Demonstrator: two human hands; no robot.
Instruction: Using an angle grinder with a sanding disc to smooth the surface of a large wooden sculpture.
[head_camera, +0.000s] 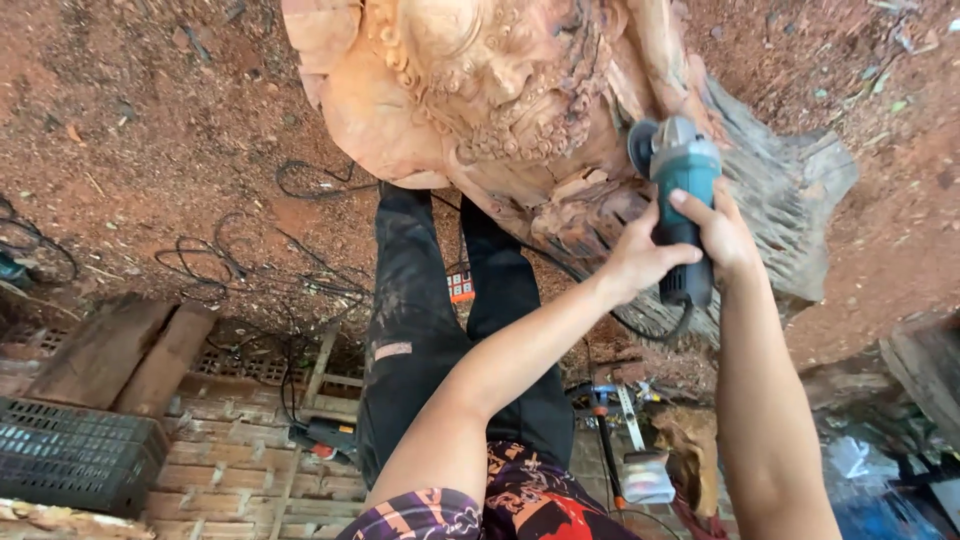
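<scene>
A large carved wooden sculpture (480, 90) of pale reddish wood stands in front of me, with a rough grey uncarved part (780, 190) at its right side. A teal angle grinder (683, 175) is held against the carving's lower right edge, disc toward the wood. My left hand (640, 255) grips the grinder's body from the left. My right hand (722, 235) wraps the handle from the right, with fingers over the top. The grinder's black cable hangs from its rear end. My legs in dark trousers (430, 320) stand below the carving.
Black cables (240, 260) trail over the red dirt ground. Wooden planks (120, 350) and a black plastic crate (70, 455) lie at the left on a brick floor (240, 460). Hand tools (620, 420) and another power tool (320, 435) lie near my feet.
</scene>
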